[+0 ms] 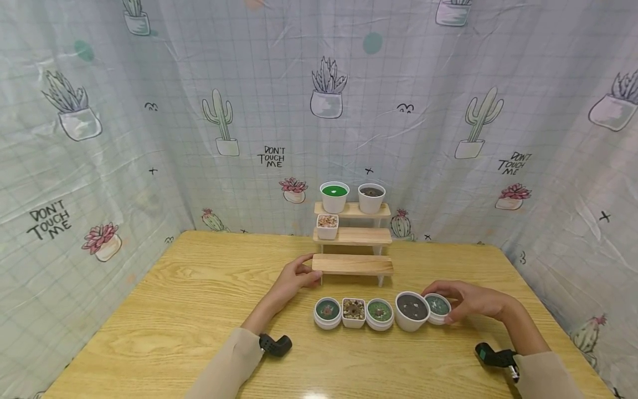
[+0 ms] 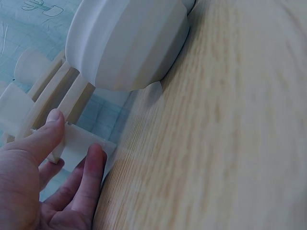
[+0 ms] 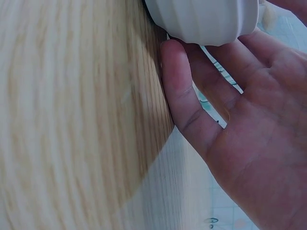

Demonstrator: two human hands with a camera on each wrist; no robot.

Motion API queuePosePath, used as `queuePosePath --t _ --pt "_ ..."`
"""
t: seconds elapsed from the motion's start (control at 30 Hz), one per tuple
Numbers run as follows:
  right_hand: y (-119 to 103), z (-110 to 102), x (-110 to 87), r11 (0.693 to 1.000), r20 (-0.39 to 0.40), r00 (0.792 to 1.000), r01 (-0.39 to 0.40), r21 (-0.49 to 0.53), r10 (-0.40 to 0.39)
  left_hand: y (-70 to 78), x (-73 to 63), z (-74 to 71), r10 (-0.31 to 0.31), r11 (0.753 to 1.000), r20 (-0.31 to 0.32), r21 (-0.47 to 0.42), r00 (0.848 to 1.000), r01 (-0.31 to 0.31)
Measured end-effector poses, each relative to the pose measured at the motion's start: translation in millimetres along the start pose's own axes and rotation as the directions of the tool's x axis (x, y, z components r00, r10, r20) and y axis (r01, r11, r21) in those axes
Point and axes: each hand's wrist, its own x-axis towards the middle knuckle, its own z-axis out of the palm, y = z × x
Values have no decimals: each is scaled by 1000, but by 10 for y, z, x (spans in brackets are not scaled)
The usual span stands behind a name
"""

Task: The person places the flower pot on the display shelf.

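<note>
My left hand (image 1: 294,277) holds the left end of the lowest board of a three-tier wooden shelf stand (image 1: 352,265), its thumb and fingers about the board's end by the white leg (image 2: 82,144). At the right end of a row of pots, my right hand (image 1: 476,300) grips a small round white pot (image 1: 438,306) with a dark teal top. Its thumb lies at the near side and the fingers reach round the far side. The ribbed wall of a white pot (image 3: 206,21) shows beside the thumb in the right wrist view.
Left of the gripped pot stand a larger white pot (image 1: 412,312), a green-topped round pot (image 1: 380,313), a square pebble pot (image 1: 354,313) and another round pot (image 1: 327,313). On the stand are a green-filled pot (image 1: 334,198), a grey-filled pot (image 1: 371,199) and a square pot (image 1: 327,227).
</note>
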Motion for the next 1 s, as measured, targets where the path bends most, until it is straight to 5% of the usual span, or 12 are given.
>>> queuePosePath --t 1.0 --pt "44 -47 -16 999 23 1000 -14 48 13 24 -21 -1 2 1000 8 -2 1000 -2"
